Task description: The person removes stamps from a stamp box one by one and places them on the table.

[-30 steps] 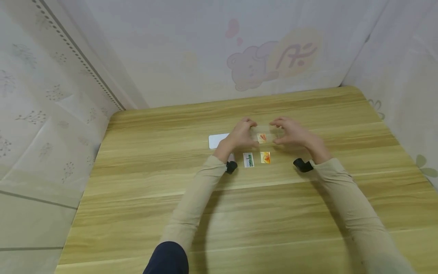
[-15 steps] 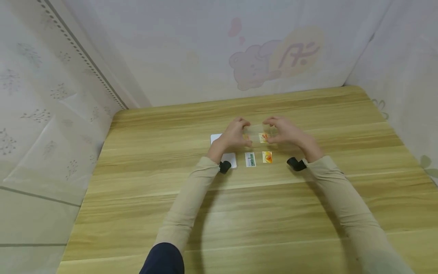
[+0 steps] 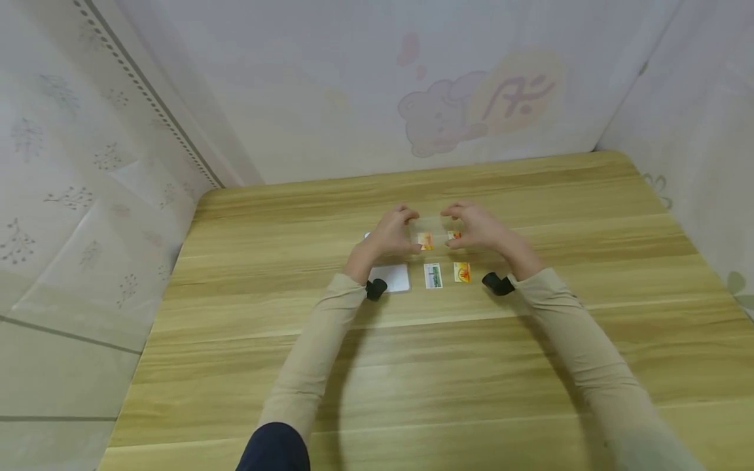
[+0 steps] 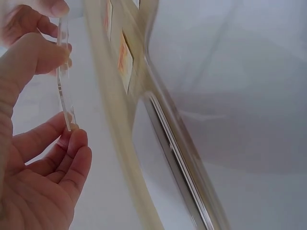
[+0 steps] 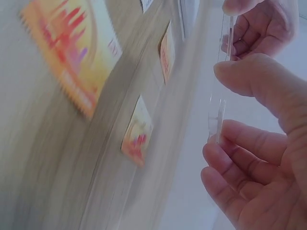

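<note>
Between both hands a thin clear plastic plate [image 4: 63, 91] is held up above the table. My left hand [image 3: 387, 235] pinches one end of it with thumb and fingertips, and my right hand [image 3: 482, 230] pinches the other. In the right wrist view the clear plate is seen edge-on. Below it, orange-yellow postage stamps with toothed edges lie flat: one stamp [image 3: 425, 241] under the gap between the hands, another stamp [image 3: 462, 272] nearer, and one partly behind my right thumb. A green-and-white stamp [image 3: 432, 275] lies beside them.
A flat white rectangular object [image 3: 393, 278] lies by my left wrist, and a second one is mostly hidden behind my left hand. Black wrist cameras [image 3: 497, 284] stick out from both sleeves. Printed curtains [image 3: 330, 98] enclose the wooden table [image 3: 412, 379].
Both hands have moved left together with the clear plate. The nearer white object shows more, as does an orange stamp between the hands; the farther white object is now mostly covered.
</note>
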`<action>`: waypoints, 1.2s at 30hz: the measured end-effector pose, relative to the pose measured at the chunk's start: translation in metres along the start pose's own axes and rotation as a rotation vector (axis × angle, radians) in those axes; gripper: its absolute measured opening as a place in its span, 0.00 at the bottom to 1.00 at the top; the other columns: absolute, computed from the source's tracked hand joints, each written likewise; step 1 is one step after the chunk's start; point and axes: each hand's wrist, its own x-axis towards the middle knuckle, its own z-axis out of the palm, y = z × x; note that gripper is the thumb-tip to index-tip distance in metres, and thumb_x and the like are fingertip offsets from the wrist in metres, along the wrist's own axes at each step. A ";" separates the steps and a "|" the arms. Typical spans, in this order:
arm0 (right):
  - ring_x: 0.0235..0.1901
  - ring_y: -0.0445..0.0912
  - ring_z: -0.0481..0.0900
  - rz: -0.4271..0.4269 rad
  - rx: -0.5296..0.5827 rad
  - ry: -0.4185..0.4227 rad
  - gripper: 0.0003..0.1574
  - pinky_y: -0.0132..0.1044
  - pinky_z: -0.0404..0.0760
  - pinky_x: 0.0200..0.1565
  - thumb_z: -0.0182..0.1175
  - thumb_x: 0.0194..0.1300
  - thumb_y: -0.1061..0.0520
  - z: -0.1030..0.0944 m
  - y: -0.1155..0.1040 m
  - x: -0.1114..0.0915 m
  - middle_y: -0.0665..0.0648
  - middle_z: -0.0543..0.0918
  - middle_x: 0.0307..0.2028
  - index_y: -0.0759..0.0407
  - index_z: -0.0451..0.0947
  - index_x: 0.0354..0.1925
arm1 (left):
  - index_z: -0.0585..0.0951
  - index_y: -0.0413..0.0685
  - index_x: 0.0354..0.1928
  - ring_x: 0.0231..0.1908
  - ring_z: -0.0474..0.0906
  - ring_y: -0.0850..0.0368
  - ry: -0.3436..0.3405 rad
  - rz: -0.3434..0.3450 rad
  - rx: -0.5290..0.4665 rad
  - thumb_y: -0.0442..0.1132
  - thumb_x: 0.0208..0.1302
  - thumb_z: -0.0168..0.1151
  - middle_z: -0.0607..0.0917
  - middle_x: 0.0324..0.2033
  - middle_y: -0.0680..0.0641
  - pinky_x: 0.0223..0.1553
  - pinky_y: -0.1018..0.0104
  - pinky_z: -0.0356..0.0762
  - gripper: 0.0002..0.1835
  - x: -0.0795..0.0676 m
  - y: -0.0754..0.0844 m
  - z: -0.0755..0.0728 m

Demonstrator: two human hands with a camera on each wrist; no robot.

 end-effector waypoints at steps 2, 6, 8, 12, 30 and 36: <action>0.52 0.61 0.71 -0.001 0.002 -0.001 0.39 0.52 0.73 0.51 0.69 0.51 0.60 0.002 -0.003 0.003 0.70 0.71 0.56 0.73 0.67 0.58 | 0.71 0.31 0.58 0.50 0.70 0.47 0.004 0.001 -0.010 0.37 0.46 0.72 0.73 0.53 0.38 0.52 0.61 0.71 0.36 -0.003 -0.003 -0.002; 0.52 0.60 0.71 -0.011 0.003 0.003 0.39 0.51 0.73 0.51 0.69 0.50 0.60 0.006 -0.007 0.008 0.70 0.71 0.56 0.73 0.67 0.59 | 0.71 0.30 0.58 0.50 0.70 0.46 0.013 0.000 -0.027 0.37 0.46 0.72 0.73 0.52 0.37 0.52 0.61 0.70 0.35 -0.008 -0.009 -0.005; 0.52 0.60 0.71 -0.012 0.007 0.005 0.40 0.51 0.73 0.51 0.69 0.50 0.60 0.007 -0.010 0.010 0.69 0.71 0.56 0.73 0.67 0.59 | 0.71 0.30 0.57 0.50 0.71 0.46 0.019 0.002 -0.026 0.37 0.46 0.72 0.73 0.52 0.37 0.52 0.61 0.70 0.35 -0.011 -0.012 -0.006; 0.51 0.60 0.72 -0.022 0.013 0.013 0.39 0.50 0.74 0.51 0.70 0.50 0.59 0.010 -0.016 0.013 0.68 0.72 0.54 0.73 0.68 0.58 | 0.72 0.30 0.57 0.50 0.71 0.46 0.029 -0.003 -0.032 0.36 0.45 0.71 0.73 0.52 0.37 0.52 0.60 0.71 0.35 -0.016 -0.016 -0.008; 0.52 0.58 0.72 -0.040 0.051 0.013 0.39 0.47 0.74 0.51 0.70 0.50 0.60 0.026 -0.031 0.030 0.67 0.72 0.55 0.72 0.68 0.58 | 0.73 0.30 0.56 0.50 0.70 0.45 0.052 -0.013 -0.024 0.36 0.45 0.72 0.74 0.50 0.37 0.52 0.57 0.71 0.34 -0.035 -0.034 -0.018; 0.51 0.58 0.72 -0.062 0.044 0.013 0.39 0.47 0.73 0.53 0.70 0.49 0.60 0.033 -0.037 0.037 0.68 0.72 0.54 0.74 0.68 0.57 | 0.73 0.30 0.56 0.50 0.70 0.44 0.055 -0.023 -0.007 0.36 0.44 0.73 0.74 0.50 0.37 0.52 0.57 0.70 0.35 -0.041 -0.042 -0.022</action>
